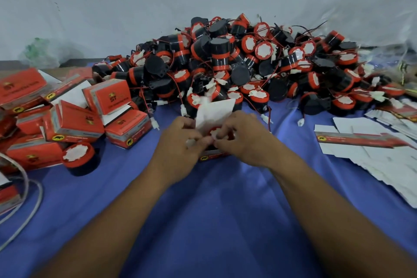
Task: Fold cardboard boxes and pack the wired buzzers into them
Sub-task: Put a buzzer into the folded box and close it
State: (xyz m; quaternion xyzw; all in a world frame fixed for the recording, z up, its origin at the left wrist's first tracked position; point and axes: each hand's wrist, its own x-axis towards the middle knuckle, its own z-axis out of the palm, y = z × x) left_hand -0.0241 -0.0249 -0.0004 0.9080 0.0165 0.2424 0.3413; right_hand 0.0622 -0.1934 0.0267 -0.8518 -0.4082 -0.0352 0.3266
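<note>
Seen from the head camera, the left hand and right hand meet over an open cardboard box on the blue cloth. The left pinches the box's side and the right pinches at the wired buzzer seated inside, with the white flap upright. Its lead is hidden — if it strays over the rim, the flap could jam or crease when pressed shut.

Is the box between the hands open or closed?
Open. The box has its white flap standing up, a buzzer showing inside.
</note>
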